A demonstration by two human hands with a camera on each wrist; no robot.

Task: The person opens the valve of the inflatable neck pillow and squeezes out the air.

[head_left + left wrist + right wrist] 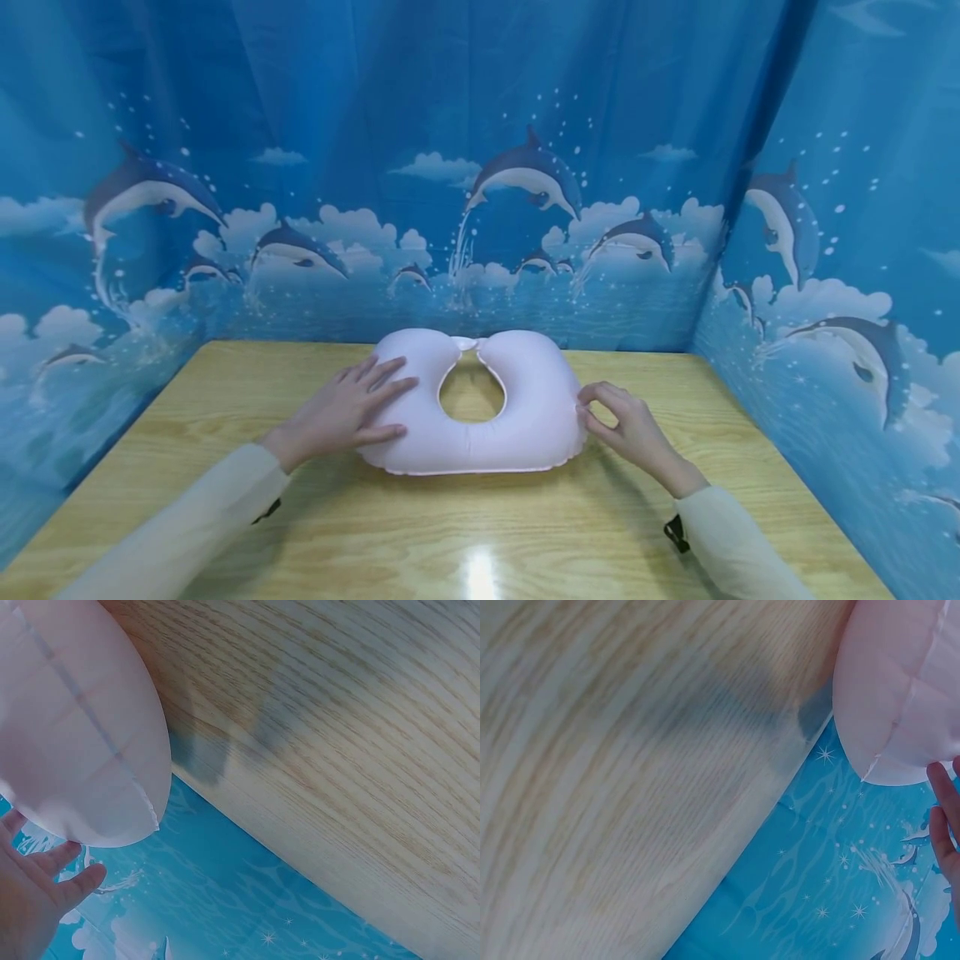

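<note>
While the neck pillow [480, 404] lies flat mid-table [225, 400], long axis left-right, its opening points away from the person; the left hand [345, 412] rests flat on its left lobe, and the right hand [626, 425] pinches its right edge. Left wrist view: straight fingers [71, 889] beside the pillow. Right wrist view: fingertips [939, 802] touch its seam.
</note>
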